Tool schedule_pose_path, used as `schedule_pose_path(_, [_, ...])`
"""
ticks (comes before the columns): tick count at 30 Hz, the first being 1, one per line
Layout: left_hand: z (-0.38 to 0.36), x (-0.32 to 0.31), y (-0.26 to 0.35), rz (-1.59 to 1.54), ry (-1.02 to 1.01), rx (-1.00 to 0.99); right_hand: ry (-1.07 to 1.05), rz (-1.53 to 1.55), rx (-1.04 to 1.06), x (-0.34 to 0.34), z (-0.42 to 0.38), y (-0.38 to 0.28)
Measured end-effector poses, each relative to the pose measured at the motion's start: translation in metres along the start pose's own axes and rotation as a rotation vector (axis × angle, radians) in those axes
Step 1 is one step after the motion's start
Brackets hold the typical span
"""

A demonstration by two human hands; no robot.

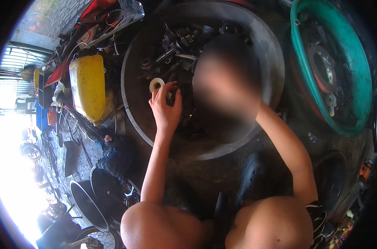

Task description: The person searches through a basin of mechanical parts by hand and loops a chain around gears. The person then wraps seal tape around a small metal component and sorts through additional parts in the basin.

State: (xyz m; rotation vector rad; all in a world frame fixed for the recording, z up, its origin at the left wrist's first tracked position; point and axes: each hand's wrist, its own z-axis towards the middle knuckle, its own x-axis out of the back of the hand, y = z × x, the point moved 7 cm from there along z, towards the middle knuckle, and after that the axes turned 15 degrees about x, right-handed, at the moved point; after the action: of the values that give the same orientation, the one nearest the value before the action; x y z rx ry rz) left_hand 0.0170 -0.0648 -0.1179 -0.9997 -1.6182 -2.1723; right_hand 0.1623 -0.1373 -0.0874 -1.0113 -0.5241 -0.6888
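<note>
A wide round grey basin (128, 106) holds dark metal parts, among them a geared shaft (167, 55). Over its left part is my left hand (167, 106), fingers curled round a small part I cannot make out. Just beyond these fingers lies a pale ring (156, 84). My right hand (226, 81) is over the basin's right half, inside a blurred patch that hides its fingers and whatever they touch.
At the right stands a green tub (356, 91) with metal parts inside. A yellow container (93, 87) is left of the basin. Dark buckets (86, 205) sit lower left. A dark clog (251, 176) shows below the basin.
</note>
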Motion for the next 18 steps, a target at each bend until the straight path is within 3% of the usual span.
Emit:
schedule_pose_path(1, [-0.001,-0.001,-0.001,0.000,0.000,0.002,0.295,-0.118,0.034,0.027,0.000,0.007])
schedule_pose_path(3, [-0.004,-0.004,0.000,0.282,0.032,-0.054,0.404,-0.449,-0.144,0.056,-0.008,0.024])
schedule_pose_path(5, [-0.005,-0.006,0.001,0.272,0.004,-0.084,0.434,-0.459,-0.194,0.054,-0.016,0.024])
schedule_pose_path(7, [-0.009,-0.016,0.010,0.284,-0.088,-0.232,0.183,-0.407,-0.240,0.030,-0.020,0.027])
schedule_pose_path(9, [-0.015,-0.022,0.010,0.346,-0.193,-0.229,-0.009,-0.304,-0.211,0.004,-0.022,0.026])
schedule_pose_path(11, [-0.021,-0.028,0.012,0.576,-0.177,-0.306,-0.114,-0.233,-0.252,-0.006,-0.023,0.023])
schedule_pose_path(18, [-0.029,-0.046,0.009,0.758,-0.104,-0.393,-0.271,-0.365,-0.285,-0.009,-0.025,0.025])
